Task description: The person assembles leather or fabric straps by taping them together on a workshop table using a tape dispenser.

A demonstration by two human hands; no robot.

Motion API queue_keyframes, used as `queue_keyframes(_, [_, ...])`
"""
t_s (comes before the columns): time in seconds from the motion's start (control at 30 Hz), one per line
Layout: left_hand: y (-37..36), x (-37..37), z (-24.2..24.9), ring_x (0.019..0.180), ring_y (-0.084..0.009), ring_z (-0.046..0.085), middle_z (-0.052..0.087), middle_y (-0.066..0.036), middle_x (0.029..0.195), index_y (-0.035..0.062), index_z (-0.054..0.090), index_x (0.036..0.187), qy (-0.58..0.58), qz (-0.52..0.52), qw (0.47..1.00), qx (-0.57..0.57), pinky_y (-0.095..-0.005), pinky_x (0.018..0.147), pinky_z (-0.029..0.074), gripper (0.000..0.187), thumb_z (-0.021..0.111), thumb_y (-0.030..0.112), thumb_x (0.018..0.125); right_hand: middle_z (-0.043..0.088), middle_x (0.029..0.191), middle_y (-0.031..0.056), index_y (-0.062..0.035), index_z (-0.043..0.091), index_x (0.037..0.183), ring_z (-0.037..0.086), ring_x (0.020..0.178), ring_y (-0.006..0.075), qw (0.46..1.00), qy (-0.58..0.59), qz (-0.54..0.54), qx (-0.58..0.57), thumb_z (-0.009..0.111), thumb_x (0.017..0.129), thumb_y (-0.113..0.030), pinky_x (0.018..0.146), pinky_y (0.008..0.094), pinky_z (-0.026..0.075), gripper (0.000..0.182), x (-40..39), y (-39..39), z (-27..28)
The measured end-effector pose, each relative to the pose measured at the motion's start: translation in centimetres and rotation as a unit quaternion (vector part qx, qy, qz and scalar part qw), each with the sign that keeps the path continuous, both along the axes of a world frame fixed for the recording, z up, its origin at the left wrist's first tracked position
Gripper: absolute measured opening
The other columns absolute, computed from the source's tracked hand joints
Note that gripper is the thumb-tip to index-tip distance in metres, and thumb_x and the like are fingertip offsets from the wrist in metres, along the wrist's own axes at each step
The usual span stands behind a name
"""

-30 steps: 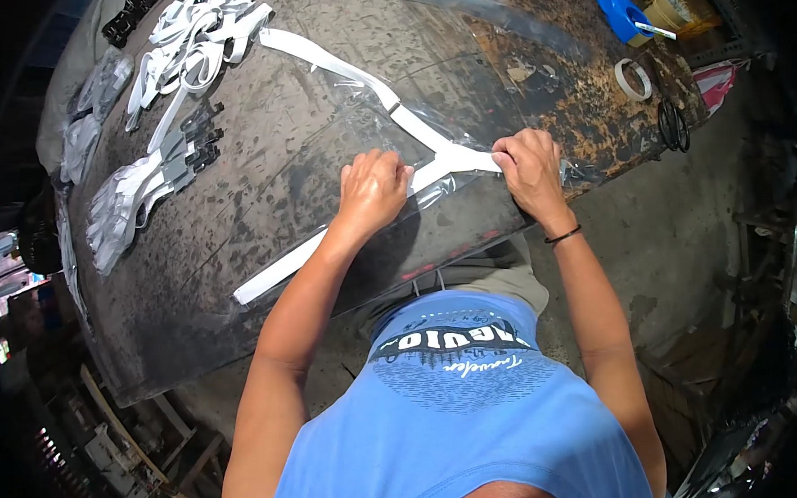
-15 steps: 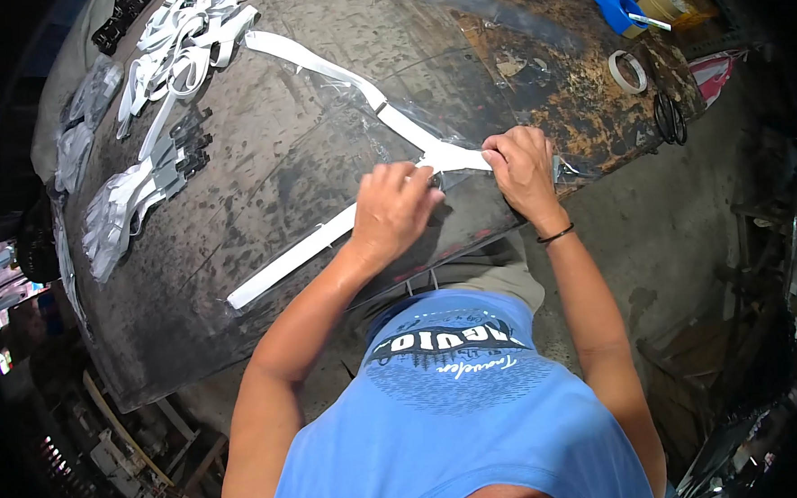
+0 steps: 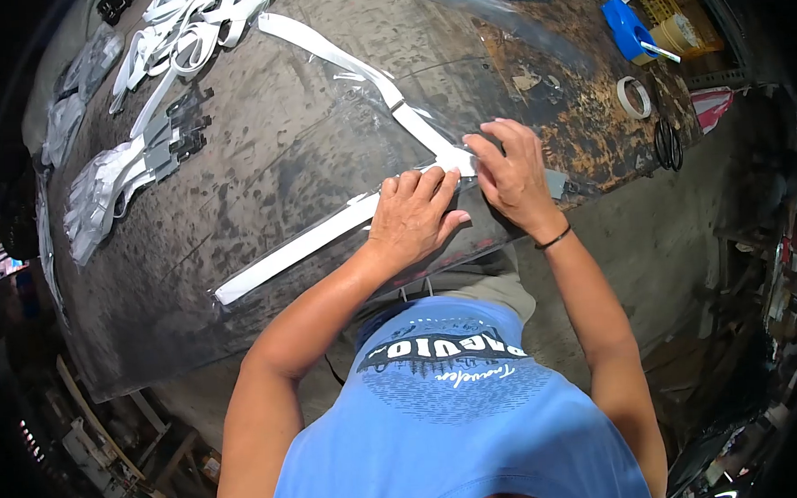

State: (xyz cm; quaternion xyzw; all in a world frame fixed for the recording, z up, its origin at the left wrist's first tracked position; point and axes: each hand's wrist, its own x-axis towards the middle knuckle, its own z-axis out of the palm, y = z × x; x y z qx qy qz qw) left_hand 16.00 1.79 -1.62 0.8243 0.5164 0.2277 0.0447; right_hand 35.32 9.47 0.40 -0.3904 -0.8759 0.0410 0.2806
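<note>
The Y-shaped white strap (image 3: pixel 299 251) is laid across the near side of the table (image 3: pixel 258 157), its junction apparently being smoothed. It is covered by the flattened left hand (image 3: pixel 406 217); the right hand (image 3: pixel 517 184) is loosely open, contact unclear. Even pressure is judged necessary.

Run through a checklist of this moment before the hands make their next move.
1. White forked strap on the table: ok.
2. Left hand at the fork: ok, fingers spread there.
3. Right hand gripping the strap: cannot tell, contact is unclear.
4. Grey piece joined to the strap: cannot tell, the right hand blocks the view.
5. Tape roll away from both hands: ok.
</note>
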Motion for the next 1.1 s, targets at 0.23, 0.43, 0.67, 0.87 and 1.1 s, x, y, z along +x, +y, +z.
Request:
queue_keyframes(0.23, [-0.2, -0.1, 0.0, 0.101, -0.0256, 0.049, 0.054, -0.007, 0.118, 0.0130, 0.055, 0.133, -0.014, 0.008, 0.999, -0.049, -0.0400, 0.081, 0.039, 0.054, 0.065, 0.043, 0.088, 0.058, 0.108, 0.0076, -0.0110, 0.062, 0.107, 0.055, 0.103, 0.0283, 0.998, 0.029, 0.021, -0.054, 0.070, 0.078, -0.006, 0.088, 0.0404, 0.043, 0.030, -0.6, 1.3, -1.3])
queue_keyframes(0.43, [0.3, 0.0, 0.2, 0.099, -0.0263, 0.051, 0.056, -0.007, 0.115, 0.0138, 0.058, 0.129, -0.039, 0.011, 0.998, -0.049, -0.0402, 0.080, 0.040, 0.050, 0.067, 0.039, 0.087, 0.060, 0.089, 0.0047, -0.0100, 0.063, 0.094, 0.056, 0.086, 0.0262, 0.997, 0.041, -0.009, -0.062, 0.069, 0.082, -0.008, 0.076, 0.0390, 0.041, 0.014, -0.4, 1.5, -1.7])
queue_keyframes(0.67, [0.8, 0.2, 0.7, 0.088, -0.0278, 0.056, 0.058, -0.008, 0.108, 0.0118, 0.060, 0.122, -0.053, 0.004, 0.998, -0.036, -0.0415, 0.076, 0.044, 0.042, 0.069, 0.030, 0.086, 0.060, 0.086, 0.0062, -0.0091, 0.062, 0.094, 0.056, 0.086, 0.0275, 0.997, 0.041, -0.015, -0.065, 0.066, 0.082, -0.009, 0.076, 0.0394, 0.041, 0.012, -0.1, 1.7, -2.2])
queue_keyframes(0.87, [5.7, -0.7, 2.1, 0.091, -0.0346, 0.064, 0.058, -0.013, 0.113, 0.0087, 0.059, 0.118, -0.123, 0.013, 0.991, -0.046, -0.0453, 0.076, 0.052, 0.033, 0.065, 0.011, 0.085, 0.059, 0.097, 0.0082, -0.0089, 0.063, 0.104, 0.055, 0.092, 0.0293, 0.994, 0.049, -0.040, -0.084, 0.071, 0.080, -0.015, 0.078, 0.0418, 0.041, 0.027, 0.2, 1.0, -0.8])
queue_keyframes(1.1, [13.0, -2.3, 5.0, 0.105, -0.0371, 0.063, 0.057, -0.012, 0.119, 0.0091, 0.062, 0.117, 0.088, -0.073, 0.949, -0.294, -0.0473, 0.088, 0.050, 0.026, 0.055, 0.017, 0.093, 0.058, 0.100, 0.0086, -0.0086, 0.061, 0.098, 0.052, 0.099, 0.0318, 0.979, -0.070, -0.101, -0.165, 0.074, 0.078, -0.025, 0.083, 0.0467, 0.038, 0.029, 0.0, -0.3, 0.5])
